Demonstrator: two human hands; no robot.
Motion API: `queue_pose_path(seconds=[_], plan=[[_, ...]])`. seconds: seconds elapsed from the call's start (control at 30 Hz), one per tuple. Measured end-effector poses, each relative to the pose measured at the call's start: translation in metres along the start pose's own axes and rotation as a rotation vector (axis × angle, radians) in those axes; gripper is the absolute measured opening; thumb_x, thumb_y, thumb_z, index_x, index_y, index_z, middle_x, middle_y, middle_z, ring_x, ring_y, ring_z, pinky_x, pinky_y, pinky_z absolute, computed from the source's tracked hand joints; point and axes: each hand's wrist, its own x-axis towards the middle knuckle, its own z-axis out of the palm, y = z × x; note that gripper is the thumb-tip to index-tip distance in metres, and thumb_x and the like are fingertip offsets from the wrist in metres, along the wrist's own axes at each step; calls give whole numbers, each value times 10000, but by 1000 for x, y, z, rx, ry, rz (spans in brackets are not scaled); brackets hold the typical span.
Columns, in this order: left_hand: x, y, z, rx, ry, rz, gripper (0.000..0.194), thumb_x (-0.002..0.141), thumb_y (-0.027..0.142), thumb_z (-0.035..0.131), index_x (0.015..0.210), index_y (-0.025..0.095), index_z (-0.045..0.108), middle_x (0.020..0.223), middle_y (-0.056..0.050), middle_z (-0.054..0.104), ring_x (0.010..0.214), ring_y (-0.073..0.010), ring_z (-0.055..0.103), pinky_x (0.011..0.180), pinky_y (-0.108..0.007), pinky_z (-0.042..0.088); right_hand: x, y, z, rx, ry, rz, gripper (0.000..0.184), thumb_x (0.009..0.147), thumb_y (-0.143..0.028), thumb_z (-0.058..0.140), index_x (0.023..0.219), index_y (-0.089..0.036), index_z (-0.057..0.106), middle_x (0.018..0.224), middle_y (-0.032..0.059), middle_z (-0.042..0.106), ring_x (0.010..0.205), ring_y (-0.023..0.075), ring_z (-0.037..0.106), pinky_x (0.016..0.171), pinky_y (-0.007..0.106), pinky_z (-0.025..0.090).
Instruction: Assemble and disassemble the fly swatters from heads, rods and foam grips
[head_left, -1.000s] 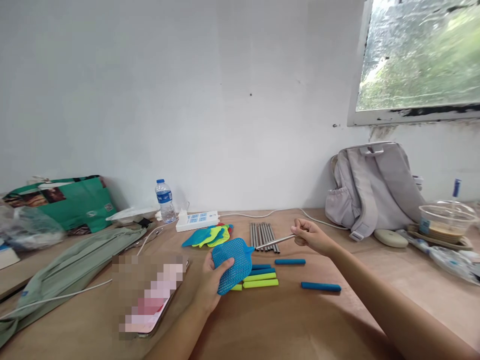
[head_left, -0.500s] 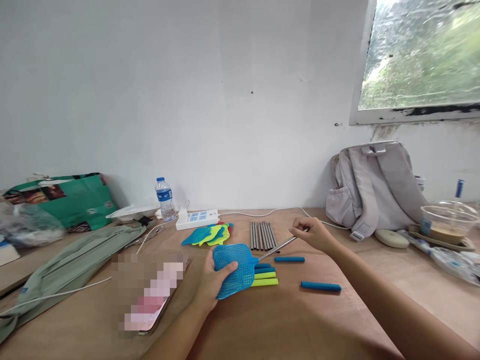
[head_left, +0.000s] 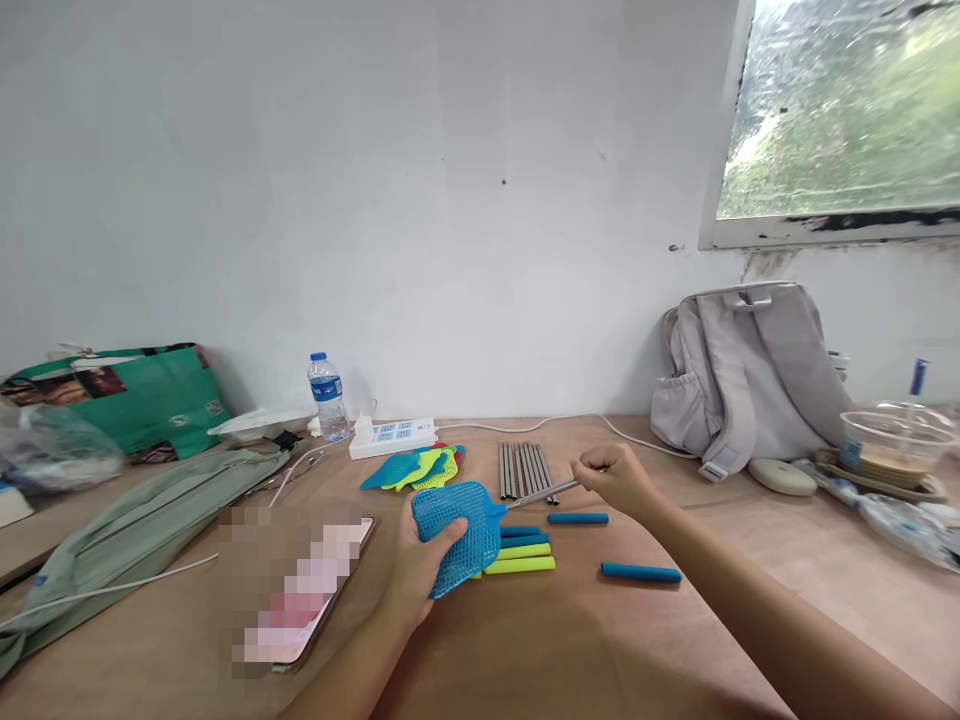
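My left hand (head_left: 424, 555) grips a blue perforated fly swatter head (head_left: 469, 535) by its left side, thumb across the mesh. From the head's narrow neck a thin metal rod (head_left: 536, 495) runs up to the right. My right hand (head_left: 611, 475) is closed around the rod's far end. Beneath and right of the swatter head lie yellow-green tubes (head_left: 525, 565) and blue tubes (head_left: 525, 540), partly covered by it. Two more blue tubes lie apart: one blue tube (head_left: 577, 518) and a nearer blue tube (head_left: 641, 572). Behind the rod, several metal rods (head_left: 519, 470) rest side by side.
Coloured swatter heads (head_left: 416, 467) are piled before a white power strip (head_left: 394, 437). A water bottle (head_left: 328, 400), a phone (head_left: 322, 590) and a grey-green cloth item (head_left: 150, 530) are leftward. A backpack (head_left: 757, 380) and a plastic cup (head_left: 892, 445) stand right.
Both hands have shifted slightly left with the swatter head and rod. The rod stays at the head's neck, and the tubes lie as before.
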Motion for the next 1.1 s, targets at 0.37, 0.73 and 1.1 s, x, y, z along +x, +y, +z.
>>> queue_pose_path(seconds=[0.37,0.73,1.1], plan=[[7,9,-4,63,1,25,737,481,243,805,1133,253,459,992,-49,634,859,-228,627,698,-345,531,5,-8,-22,-150,-313,-107,395,832,-366,458,484,-182,485,470,-22,441,484,102,414,501,229,266],[5,9,-10,-33,-29,-172,453,448,223,823,844,149,614,741,-56,705,671,-246,669,619,-378,557,-17,-76,-7,-803,-344,-283,130,752,-286,487,798,-181,548,757,48,645,640,189,571,513,270,227],[-17,8,5,-54,-39,-193,410,454,131,828,816,158,639,747,-51,716,695,-240,680,615,-349,567,-22,-67,9,-870,-208,-68,203,710,-319,511,591,-193,616,608,61,670,607,208,605,508,273,192]])
